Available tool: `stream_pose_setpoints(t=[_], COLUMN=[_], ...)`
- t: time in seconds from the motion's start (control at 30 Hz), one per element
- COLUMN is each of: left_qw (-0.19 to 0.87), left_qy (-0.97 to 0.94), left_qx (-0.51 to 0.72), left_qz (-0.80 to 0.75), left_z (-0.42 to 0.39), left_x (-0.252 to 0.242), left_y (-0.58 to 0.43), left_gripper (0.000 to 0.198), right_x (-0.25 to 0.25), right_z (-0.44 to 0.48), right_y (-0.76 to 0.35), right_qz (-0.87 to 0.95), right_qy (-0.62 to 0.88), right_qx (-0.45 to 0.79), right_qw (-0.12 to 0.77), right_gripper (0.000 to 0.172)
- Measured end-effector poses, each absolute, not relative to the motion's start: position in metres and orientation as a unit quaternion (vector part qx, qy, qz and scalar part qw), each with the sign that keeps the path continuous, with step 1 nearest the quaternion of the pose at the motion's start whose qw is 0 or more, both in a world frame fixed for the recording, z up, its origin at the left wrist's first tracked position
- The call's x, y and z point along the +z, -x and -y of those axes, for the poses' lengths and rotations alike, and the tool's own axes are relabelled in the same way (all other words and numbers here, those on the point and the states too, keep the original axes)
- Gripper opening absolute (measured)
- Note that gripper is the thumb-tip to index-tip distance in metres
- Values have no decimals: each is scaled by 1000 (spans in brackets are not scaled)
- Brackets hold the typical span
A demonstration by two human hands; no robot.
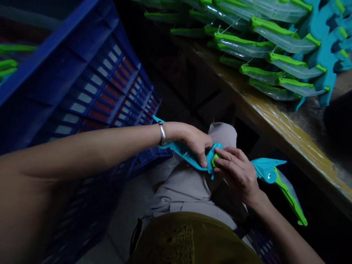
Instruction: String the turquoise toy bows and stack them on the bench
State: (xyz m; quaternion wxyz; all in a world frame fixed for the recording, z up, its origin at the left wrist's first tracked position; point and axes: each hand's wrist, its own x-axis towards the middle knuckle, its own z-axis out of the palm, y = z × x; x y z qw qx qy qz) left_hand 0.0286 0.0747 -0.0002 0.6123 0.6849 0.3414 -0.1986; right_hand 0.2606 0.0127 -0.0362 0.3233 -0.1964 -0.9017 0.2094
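Observation:
Across my lap lies a long turquoise plastic toy part, with a curved green-edged clear piece on a round pivot at its right end. My left hand, with a metal bangle on its wrist, is closed around the part left of its middle, the thumb pressing down. Fingers of my right hand are closed on the same part, touching a small bright green piece at its centre. That hand's palm covers a stretch of the turquoise body.
A tall blue plastic crate stands close on my left, with green pieces beyond its rim. On the right, a table with a shiny yellow edge carries stacked turquoise toy parts with green-edged clear pieces.

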Motion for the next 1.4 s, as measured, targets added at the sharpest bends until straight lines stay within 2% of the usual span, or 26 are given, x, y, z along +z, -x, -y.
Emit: stream_pose_setpoints(t=[0.13, 0.27, 0.5, 0.87, 1.0, 1.1, 1.27, 1.4], left_qw=[558, 551, 520, 477, 479, 480, 471, 451], left_qy=[-736, -743, -751, -772, -770, -766, -758, -756], left_qx=[-184, -178, -188, -211, -203, -198, -191, -192], left_qz=[-335, -335, -362, -364, -368, -378, -408, -434], left_z=[-74, -73, -69, -67, -69, -67, -59, -50], left_x=[1, 2, 6, 13, 8, 6, 12, 12], left_y=[-28, -30, -31, -35, -33, -32, -32, -34], left_gripper=[32, 43, 39, 42, 51, 50, 41, 42], right_x=[-39, -35, -33, -37, -31, -26, -21, -18], right_z=[-6, -3, -8, -2, -4, -7, -16, -25], right_y=[-257, -256, -254, -254, -250, -251, -259, -260], right_qz=[886, 873, 866, 877, 883, 877, 841, 822], right_qy=[229, 270, 256, 250, 265, 270, 335, 352], right_qx=[228, 234, 260, 205, 199, 244, 335, 418], right_qw=[332, 331, 343, 356, 333, 312, 260, 160], right_gripper=[29, 22, 21, 20, 16, 14, 38, 35])
